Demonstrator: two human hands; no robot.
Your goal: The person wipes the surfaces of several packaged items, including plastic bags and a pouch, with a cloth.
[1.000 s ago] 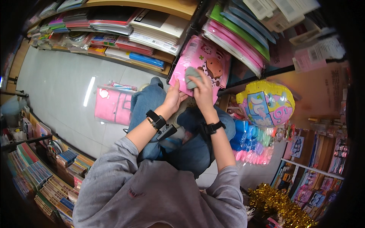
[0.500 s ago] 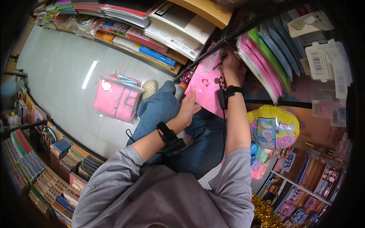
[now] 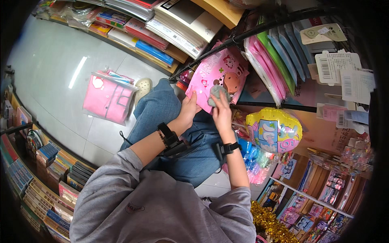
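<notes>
A pink piece with a printed cartoon cow (image 3: 204, 75) hangs by the black rack rail in front of me; whether it is a bag or an apron I cannot tell. My left hand (image 3: 189, 111) grips its near left edge, thumb on top. A crumpled grey-green cloth (image 3: 216, 91) is under the fingers of my right hand (image 3: 222, 115), which presses it against the printed face beside the cow. The cloth covers a part of the print.
A clear-wrapped pink garment (image 3: 107, 97) lies on the tiled floor at left. Hanging coloured packs (image 3: 267, 67) and a yellow balloon (image 3: 273, 131) are at right. Paper stacks (image 3: 178, 30) fill the shelf ahead. Books (image 3: 48, 198) line the lower left; gold tinsel (image 3: 273, 227) is lower right.
My right hand has come down from beside the hanging packs to the near part of the pink piece, where the grey-green cloth now shows. The cow print has come into view. My left hand keeps its hold.
</notes>
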